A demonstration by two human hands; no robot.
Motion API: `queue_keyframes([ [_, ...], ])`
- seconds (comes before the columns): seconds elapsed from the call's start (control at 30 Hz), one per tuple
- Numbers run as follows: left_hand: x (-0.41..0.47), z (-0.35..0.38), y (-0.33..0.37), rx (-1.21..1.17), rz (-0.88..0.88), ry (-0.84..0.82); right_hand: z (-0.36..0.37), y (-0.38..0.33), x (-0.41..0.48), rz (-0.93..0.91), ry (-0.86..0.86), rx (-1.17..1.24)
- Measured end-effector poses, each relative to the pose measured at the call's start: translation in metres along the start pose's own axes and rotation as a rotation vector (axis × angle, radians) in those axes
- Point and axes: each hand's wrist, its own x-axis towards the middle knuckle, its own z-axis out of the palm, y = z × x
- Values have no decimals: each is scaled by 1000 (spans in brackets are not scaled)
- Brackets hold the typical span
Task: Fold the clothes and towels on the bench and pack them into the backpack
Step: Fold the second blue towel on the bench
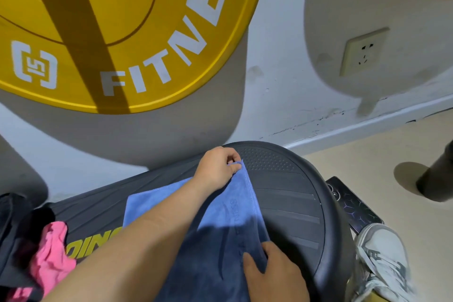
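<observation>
A blue towel point(228, 225) lies spread over the black bench point(289, 203). My left hand point(217, 169) reaches across it and pinches the towel's far right corner between thumb and fingers. At the near right edge, my right hand point(272, 274) grips the towel with its thumb on top. A crumpled pink garment point(51, 255) lies on the bench at the left, beside a dark fabric item point(12, 233) that may be the backpack.
A phone point(355, 206) lies on the floor by the bench's right end, next to my grey shoe point(382, 262). A large yellow weight plate point(122, 32) leans against the white wall behind the bench. There is a wall socket point(362, 52) at the right.
</observation>
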Motion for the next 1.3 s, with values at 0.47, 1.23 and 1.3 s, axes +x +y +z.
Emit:
queue_keyframes([
  [0.47, -1, -9, 5, 295, 251, -66, -8, 7, 1, -178, 70, -305],
  [1.23, -149, -178, -30, -327, 12, 521, -58, -32, -28, -585, 10, -1],
  [1.3, -167, -194, -32, -385, 14, 582, -77, -46, -44, -668, 16, -10],
])
